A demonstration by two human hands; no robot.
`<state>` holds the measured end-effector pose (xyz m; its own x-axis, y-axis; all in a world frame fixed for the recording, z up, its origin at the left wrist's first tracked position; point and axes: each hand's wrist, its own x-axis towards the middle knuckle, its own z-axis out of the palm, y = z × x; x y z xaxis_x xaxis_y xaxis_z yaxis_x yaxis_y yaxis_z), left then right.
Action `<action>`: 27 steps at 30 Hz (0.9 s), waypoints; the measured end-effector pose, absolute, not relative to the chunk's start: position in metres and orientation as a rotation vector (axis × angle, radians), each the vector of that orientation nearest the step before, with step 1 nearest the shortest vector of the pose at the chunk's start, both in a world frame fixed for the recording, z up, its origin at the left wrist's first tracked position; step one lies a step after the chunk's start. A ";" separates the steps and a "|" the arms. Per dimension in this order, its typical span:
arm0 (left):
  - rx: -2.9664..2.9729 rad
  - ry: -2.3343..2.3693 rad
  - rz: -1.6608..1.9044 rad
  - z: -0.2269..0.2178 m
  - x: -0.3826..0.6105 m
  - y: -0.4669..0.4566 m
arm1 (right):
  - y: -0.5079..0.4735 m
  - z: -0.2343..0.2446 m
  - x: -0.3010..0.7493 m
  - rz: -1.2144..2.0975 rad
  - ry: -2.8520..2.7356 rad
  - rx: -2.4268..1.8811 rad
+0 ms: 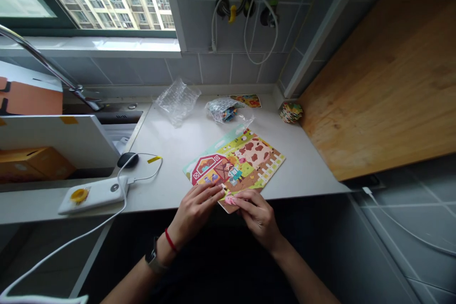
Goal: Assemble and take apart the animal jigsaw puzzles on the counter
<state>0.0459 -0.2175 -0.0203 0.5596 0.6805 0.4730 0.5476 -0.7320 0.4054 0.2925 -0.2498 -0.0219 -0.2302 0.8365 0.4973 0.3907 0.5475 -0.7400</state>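
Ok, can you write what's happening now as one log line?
left hand: on farm board | right hand: touching pink shape at board's near corner | plastic wrap: behind board

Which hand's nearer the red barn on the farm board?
Left. The left hand is just below the barn, at its lower edge; the right hand is farther off, below and to the right, fingertips at a pink shape near the board's near corner.
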 end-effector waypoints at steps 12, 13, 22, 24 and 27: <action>2.638 0.971 0.954 0.011 0.062 -0.199 | -0.237 -0.011 0.294 0.754 -1.412 -1.141; 2.656 0.945 0.946 0.012 0.063 -0.198 | -0.236 -0.011 0.297 0.717 -1.391 -1.154; 2.552 1.281 1.144 0.004 0.051 -0.193 | -0.237 -0.021 0.341 0.296 -2.138 -0.961; 2.553 1.271 1.147 0.006 0.049 -0.192 | -0.237 -0.023 0.346 0.274 -2.274 -0.947; 2.668 1.153 1.015 0.006 0.053 -0.194 | -0.237 -0.024 0.346 0.216 -2.343 -0.930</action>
<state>0.0530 -0.1937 0.0056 0.5028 0.6694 0.5470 0.6275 -0.7178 0.3017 0.3459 -0.2367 -0.0241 -0.5729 0.6683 0.4745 0.5703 0.7408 -0.3548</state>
